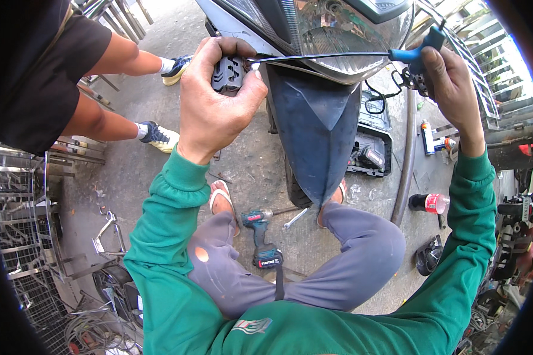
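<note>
My left hand (pixel 216 118) is closed around a small black slotted block (pixel 227 76), which looks like a finned housing. In my right hand (pixel 453 80) is the blue handle of a T-handle driver (pixel 405 55). Its long thin dark shaft runs level to the left, and the tip meets the side of the black block by my left thumb and fingers. The exact contact is hidden. Just under the blue handle hangs a black part with dark wires (pixel 413 80). Behind both hands stands a scooter's front, with its headlight (pixel 337 38) and dark pointed front fender (pixel 317 130).
A teal cordless impact driver (pixel 260 236) and a wrench (pixel 295 219) lie between my feet. An open tool case (pixel 373 148), spray cans (pixel 427 137) and a drink bottle (pixel 430 203) are on the right. Another person's legs (pixel 109 89) stand at left, near metal racks (pixel 26 219).
</note>
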Action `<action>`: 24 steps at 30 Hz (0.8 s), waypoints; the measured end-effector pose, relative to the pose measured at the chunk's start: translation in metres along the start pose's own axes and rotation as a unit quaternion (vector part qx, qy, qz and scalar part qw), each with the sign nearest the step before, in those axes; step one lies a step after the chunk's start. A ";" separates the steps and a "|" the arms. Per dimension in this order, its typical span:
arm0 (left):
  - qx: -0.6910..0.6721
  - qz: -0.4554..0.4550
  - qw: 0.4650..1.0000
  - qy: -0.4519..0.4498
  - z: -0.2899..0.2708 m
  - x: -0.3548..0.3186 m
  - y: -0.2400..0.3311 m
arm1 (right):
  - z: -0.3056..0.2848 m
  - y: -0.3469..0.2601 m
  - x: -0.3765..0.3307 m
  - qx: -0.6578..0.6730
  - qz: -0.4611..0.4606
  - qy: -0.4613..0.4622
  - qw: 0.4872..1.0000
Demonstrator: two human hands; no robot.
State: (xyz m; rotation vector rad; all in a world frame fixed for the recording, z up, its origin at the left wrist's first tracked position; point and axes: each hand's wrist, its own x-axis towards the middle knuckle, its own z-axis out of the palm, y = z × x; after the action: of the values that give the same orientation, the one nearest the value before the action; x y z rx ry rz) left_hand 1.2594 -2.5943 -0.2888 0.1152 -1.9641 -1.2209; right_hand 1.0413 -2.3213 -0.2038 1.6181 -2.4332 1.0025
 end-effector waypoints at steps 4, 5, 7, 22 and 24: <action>0.005 -0.009 1.000 -0.001 0.000 -0.001 0.001 | 0.004 0.001 0.003 0.043 0.024 -0.001 0.999; 0.012 -0.005 1.000 -0.003 -0.001 -0.001 0.001 | 0.006 0.002 0.005 0.037 0.077 0.012 0.996; 0.022 0.018 1.000 -0.002 0.000 0.001 0.000 | 0.004 0.002 -0.001 0.034 0.126 0.007 0.991; 0.005 -0.001 1.000 -0.012 -0.001 0.000 0.001 | 0.001 -0.026 -0.004 0.087 0.284 -0.027 0.954; 0.004 -0.008 1.000 -0.012 0.000 0.000 0.001 | 0.002 -0.031 -0.006 0.070 0.250 -0.035 0.965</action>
State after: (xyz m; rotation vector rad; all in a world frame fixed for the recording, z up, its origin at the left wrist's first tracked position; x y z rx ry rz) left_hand 1.2600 -2.5939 -0.2880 0.1221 -1.9929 -1.2296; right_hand 1.0709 -2.3250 -0.1930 1.0955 -2.9599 1.2147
